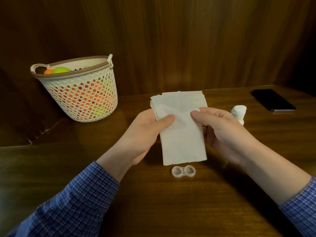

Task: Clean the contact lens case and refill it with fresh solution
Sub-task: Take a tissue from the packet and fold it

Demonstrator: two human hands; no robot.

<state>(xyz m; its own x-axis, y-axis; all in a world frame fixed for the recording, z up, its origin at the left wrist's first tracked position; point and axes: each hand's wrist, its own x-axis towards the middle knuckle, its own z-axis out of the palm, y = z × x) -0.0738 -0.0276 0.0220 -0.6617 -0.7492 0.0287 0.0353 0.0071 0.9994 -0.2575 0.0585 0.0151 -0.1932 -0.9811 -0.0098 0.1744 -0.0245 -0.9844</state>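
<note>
Checked sleeves [71, 202] frame your hands, both pinching one folded tissue [181, 130].

Your left hand [145, 132] and right hand [220, 132] grip its sides, probably readying a wipe; lens case [183, 171] lies below them, seemingly uncapped, solution bottle [238, 112] behind your right.

Single head-worn view looks forward and down, close over the wooden table [171, 211]

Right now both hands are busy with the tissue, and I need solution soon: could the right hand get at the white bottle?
Probably yes. The white bottle stands just beyond the right hand with nothing between them, but that hand must first let go of the tissue.
</note>
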